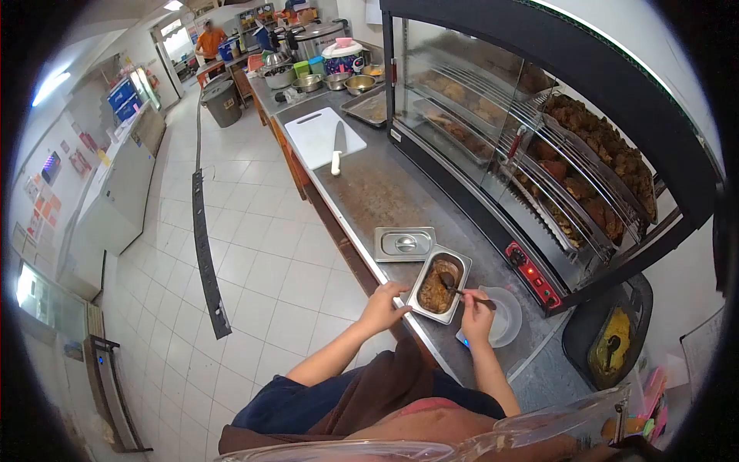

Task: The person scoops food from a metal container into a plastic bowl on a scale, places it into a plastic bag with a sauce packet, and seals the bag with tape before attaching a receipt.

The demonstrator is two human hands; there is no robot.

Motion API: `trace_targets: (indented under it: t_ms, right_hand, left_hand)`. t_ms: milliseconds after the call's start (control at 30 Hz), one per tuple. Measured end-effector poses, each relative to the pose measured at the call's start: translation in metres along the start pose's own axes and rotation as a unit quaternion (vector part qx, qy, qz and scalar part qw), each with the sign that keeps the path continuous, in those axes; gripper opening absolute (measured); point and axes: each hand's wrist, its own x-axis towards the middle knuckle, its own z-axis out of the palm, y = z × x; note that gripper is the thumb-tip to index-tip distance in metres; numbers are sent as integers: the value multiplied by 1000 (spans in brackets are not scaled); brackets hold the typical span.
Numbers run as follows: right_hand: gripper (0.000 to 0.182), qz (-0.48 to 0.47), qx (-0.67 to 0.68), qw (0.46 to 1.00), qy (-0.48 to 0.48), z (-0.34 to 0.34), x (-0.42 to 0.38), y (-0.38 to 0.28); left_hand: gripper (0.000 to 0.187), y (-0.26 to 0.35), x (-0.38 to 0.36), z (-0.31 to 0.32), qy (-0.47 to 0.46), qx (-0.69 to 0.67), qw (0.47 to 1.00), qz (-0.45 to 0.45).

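Note:
A spoon [481,300] with a dark bowl is held in my right hand [476,319], its fingers closed round the handle. The spoon's bowl end dips into brown food [436,291] inside a small steel container [456,306]. At the container's left edge rests my left hand [384,308], its thumb and fingers apart and touching or very near the rim. A steel lid [406,244] lies just beyond the container. Beside my right hand sits a round translucent bowl [508,317], partly behind that hand.
A glass food warmer [531,277] stands along the counter's right side. A knife [339,146] lies on a white cutting board [312,131]. At lower right is a black container [573,346] with yellow food. A person in orange [209,42] is far back.

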Motion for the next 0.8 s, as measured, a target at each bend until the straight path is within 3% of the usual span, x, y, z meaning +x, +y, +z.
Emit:
trace_targets:
  t_ms: [100, 233, 267, 367, 467, 567, 600, 700, 733, 800]
  right_hand:
    - [11, -2, 7, 999, -40, -5, -2, -26]
    - [7, 12, -4, 999, -38, -2, -4, -27]
    - [8, -15, -20, 999, -25, 4, -8, -16]
    - [14, 103, 45, 993, -29, 11, -11, -7]
    - [16, 120, 78, 989, 20, 6, -6, -11]
    - [15, 142, 69, 987, -11, 8, -7, -11]
    - [16, 182, 124, 975, 0, 14, -9, -7]
    - [20, 286, 277, 915, 62, 25, -14, 12]
    - [21, 316, 325, 887, 88, 26, -14, 14]
    - [21, 331, 311, 884, 108, 18, -17, 10]
  left_hand:
    - [47, -4, -7, 12, -21, -45, 998, -28]
    - [51, -12, -8, 20, 7, 9, 1000, 18]
    - [53, -13, -8, 23, 4, -23, 1000, -16]
    - [56, 1, -7, 20, 27, 5, 999, 17]
    - [55, -3, -6, 22, 47, 1, 998, 51]
    - [52, -7, -5, 22, 20, -23, 1000, 4]
    - [49, -12, -3, 24, 46, -4, 997, 60]
    - [49, -2, 0, 19, 20, -32, 999, 9]
    - [48, -6, 0, 20, 32, -15, 998, 42]
    - [49, -5, 2, 19, 33, -15, 998, 49]
